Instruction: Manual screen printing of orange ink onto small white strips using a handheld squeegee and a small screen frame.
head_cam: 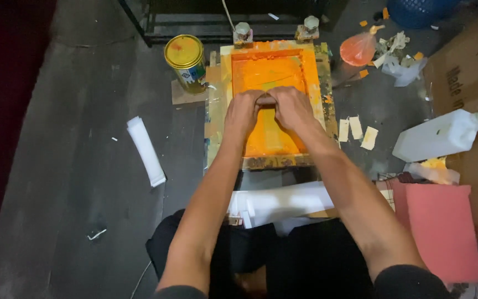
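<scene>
A wooden screen-printing frame [324,94] lies on the dark floor, its mesh covered with orange ink [269,138]. My left hand [243,111] and my right hand [291,106] are side by side on the middle of the mesh, both closed on a brown squeegee handle [265,100] that shows between them. The blade below is hidden by my fingers. Two clamps [276,30] hold the frame's far edge.
A yellow-lidded paint can [186,62] stands left of the frame. A folded white strip [146,149] lies on the floor at left. White sheets [283,204] sit near my knees. A white plastic jug [439,137], pink board [443,227], orange bag [359,49] and cardboard are at right.
</scene>
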